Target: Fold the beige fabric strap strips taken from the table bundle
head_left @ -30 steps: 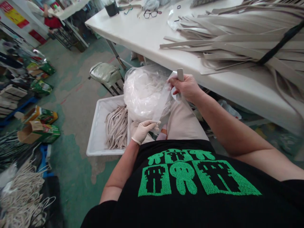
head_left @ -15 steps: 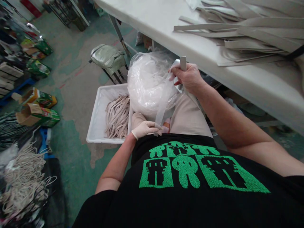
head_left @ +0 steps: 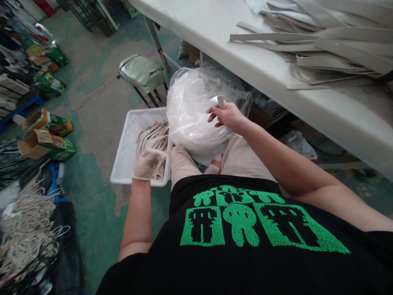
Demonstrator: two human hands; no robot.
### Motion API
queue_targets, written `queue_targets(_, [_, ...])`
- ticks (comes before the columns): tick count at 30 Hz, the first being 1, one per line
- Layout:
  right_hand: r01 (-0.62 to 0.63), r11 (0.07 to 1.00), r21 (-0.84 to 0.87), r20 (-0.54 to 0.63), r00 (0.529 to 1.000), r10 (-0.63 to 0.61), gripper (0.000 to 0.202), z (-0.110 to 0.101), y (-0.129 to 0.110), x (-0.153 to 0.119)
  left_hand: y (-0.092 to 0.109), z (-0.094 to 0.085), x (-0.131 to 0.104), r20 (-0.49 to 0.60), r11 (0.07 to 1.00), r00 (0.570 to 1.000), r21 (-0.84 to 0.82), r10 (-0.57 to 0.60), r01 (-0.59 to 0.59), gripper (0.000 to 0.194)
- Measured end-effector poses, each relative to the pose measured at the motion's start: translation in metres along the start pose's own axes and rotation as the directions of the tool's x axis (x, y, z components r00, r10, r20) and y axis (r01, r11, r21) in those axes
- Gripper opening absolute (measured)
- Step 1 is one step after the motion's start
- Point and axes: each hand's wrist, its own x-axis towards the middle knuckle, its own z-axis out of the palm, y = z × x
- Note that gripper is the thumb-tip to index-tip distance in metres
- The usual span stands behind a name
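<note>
My right hand [head_left: 229, 116], bare, is in front of a big clear plastic bag [head_left: 187, 106] full of whitish material. A short end of a pale grey strip [head_left: 220, 102] is pinched between its thumb and forefinger, while the other fingers are loosely spread. My left hand [head_left: 147, 164], in a whitish glove, is over a white plastic bin [head_left: 121, 164] and is smeared by motion. Whether its fingers hold anything cannot be made out. Beneath and beside it, many beige strips [head_left: 153, 135] lie in the bin. A faint translucent band [head_left: 184, 128] crosses the bag between the hands.
A white table [head_left: 215, 32] runs along the right, with stacked grey strips [head_left: 337, 45] on top. Beyond the bin stands a padded green stool [head_left: 143, 73]. Open cardboard boxes [head_left: 46, 145] and a heap of pale cords [head_left: 29, 229] are at the left.
My left hand has swung left from my lap to above the bin. My right hand has come slightly lower and left, still pinching the strip. The translucent band no longer hangs down to my lap.
</note>
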Motion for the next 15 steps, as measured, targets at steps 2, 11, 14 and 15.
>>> queue_targets(2, [-0.126,0.992,-0.01,0.127,0.984,0.126,0.016,0.014,0.015,-0.011,0.021,-0.043,0.0,-0.35,0.949,0.916,-0.166,0.197,-0.268,0.021])
queue_targets(11, [-0.383,0.904,-0.189,0.449,0.785,0.426,0.018,0.056,0.061,-0.081,-0.037,-0.015,-0.005,-0.473,0.83,0.86,-0.546,-0.192,-0.115,0.029])
queue_targets(14, [-0.379,0.899,-0.217,0.375,0.818,0.436,0.015,0.055,0.06,-0.093,-0.07,0.046,-0.003,-0.29,0.721,0.847,-0.677,-0.445,0.147,0.02])
queue_targets(15, [-0.373,0.902,-0.22,0.353,0.831,0.43,0.017,0.055,0.06,-0.096,-0.077,0.064,-0.003,-0.247,0.686,0.837,-0.701,-0.489,0.194,0.018])
